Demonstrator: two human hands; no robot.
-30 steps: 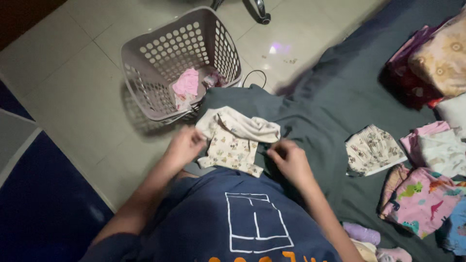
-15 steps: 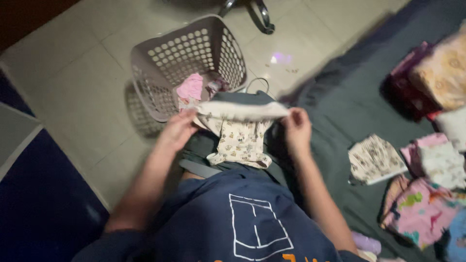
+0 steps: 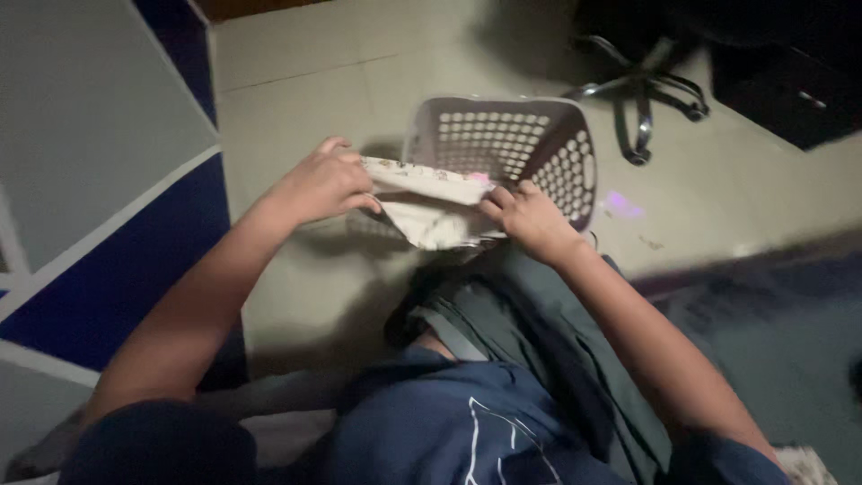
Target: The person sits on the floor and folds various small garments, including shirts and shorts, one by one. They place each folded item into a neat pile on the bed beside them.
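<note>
Pretty dim from where I'm watching: pale glossy tiled floor [image 3: 296, 81], a black swivel-chair base [image 3: 642, 90] on it, grey-and-navy wall [image 3: 90, 135] off to its left.

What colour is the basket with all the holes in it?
The basket looks pale grey with a lilac tint, best seen in the head view.

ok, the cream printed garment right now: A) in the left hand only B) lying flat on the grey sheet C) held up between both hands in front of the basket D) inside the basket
C: the left hand and right hand each pinch an end of the cream printed garment, raised in front of the basket.
</note>
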